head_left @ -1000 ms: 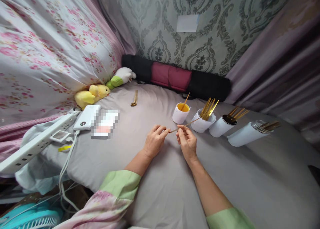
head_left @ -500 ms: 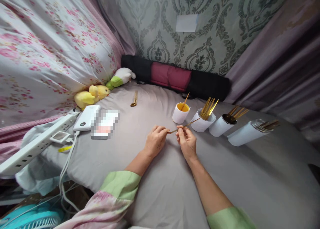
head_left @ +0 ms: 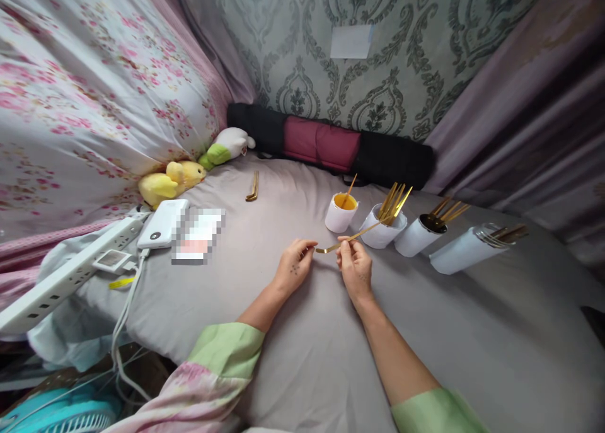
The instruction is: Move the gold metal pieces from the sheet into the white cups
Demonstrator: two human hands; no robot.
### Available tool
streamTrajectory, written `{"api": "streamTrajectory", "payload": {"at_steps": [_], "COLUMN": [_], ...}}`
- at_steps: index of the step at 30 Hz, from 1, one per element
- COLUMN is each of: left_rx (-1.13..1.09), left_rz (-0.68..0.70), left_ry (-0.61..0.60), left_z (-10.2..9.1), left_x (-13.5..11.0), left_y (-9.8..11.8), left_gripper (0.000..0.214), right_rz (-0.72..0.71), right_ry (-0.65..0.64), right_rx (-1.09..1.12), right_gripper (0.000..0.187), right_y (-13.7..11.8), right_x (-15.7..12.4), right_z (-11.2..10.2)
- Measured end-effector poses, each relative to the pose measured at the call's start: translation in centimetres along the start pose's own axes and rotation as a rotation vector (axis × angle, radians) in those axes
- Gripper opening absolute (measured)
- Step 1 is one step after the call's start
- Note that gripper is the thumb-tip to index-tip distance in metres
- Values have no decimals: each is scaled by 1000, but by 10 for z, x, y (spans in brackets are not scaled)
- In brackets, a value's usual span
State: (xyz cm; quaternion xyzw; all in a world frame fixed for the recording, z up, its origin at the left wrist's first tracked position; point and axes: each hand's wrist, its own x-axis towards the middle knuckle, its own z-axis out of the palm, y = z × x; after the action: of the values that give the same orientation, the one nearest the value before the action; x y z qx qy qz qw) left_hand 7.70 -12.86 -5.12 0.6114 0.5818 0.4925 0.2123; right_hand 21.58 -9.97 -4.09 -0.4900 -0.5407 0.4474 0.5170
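My right hand (head_left: 355, 266) pinches a thin gold strip (head_left: 363, 231) between thumb and fingers, a short way from its bent end. The long part of the strip slants up to the right, in front of a white cup (head_left: 379, 236) of gold sticks. The bent end lies at the fingertips of my left hand (head_left: 295, 266). Those fingers are loosely curved and slightly apart; whether they touch the tip is hard to see. Farther back, a few gold strips with bent ends (head_left: 254, 187) lie together on the grey sheet (head_left: 246, 282).
Right of centre stand a white cup with yellow inside (head_left: 340, 220), a dark-lined cup (head_left: 416, 241) and a leaning white cylinder (head_left: 458, 254), each holding sticks. A power bank (head_left: 165, 222), power strip (head_left: 70, 275) and plush toys (head_left: 165, 184) are left. A black-red roll (head_left: 321, 143) lies behind.
My left fingers have loosened and shifted slightly off the strip's end, so more of its bent part shows. My right hand keeps its pinch on the strip.
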Motion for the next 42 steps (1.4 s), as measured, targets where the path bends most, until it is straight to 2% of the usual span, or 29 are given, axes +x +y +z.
{"api": "streamTrajectory", "payload": {"at_steps": [6, 13, 17, 22, 30, 42], "left_rx": [-219, -474, -581, -747, -976, -1206], "left_rz": [-205, -436, -508, -611, -667, -730], "left_ry": [-39, -113, -161, -280, -423, -505], "left_z": [2, 5, 8, 10, 11, 5], "left_x": [0, 1, 1, -3, -8, -8], "left_y": [-1, 10, 12, 13, 16, 17], "left_gripper": [23, 25, 28, 37, 34, 26], "right_rz": [-4, -6, -23, -62, -70, -56], "right_ry": [10, -16, -16, -18, -56, -51], "right_rx": [-5, 26, -9, -28, -48, -53], "right_gripper": [30, 28, 27, 25, 21, 19], "right_y": [4, 4, 5, 6, 6, 7], "right_x": [2, 2, 2, 3, 4, 6], "right_z": [-1, -1, -2, -3, -5, -8]}}
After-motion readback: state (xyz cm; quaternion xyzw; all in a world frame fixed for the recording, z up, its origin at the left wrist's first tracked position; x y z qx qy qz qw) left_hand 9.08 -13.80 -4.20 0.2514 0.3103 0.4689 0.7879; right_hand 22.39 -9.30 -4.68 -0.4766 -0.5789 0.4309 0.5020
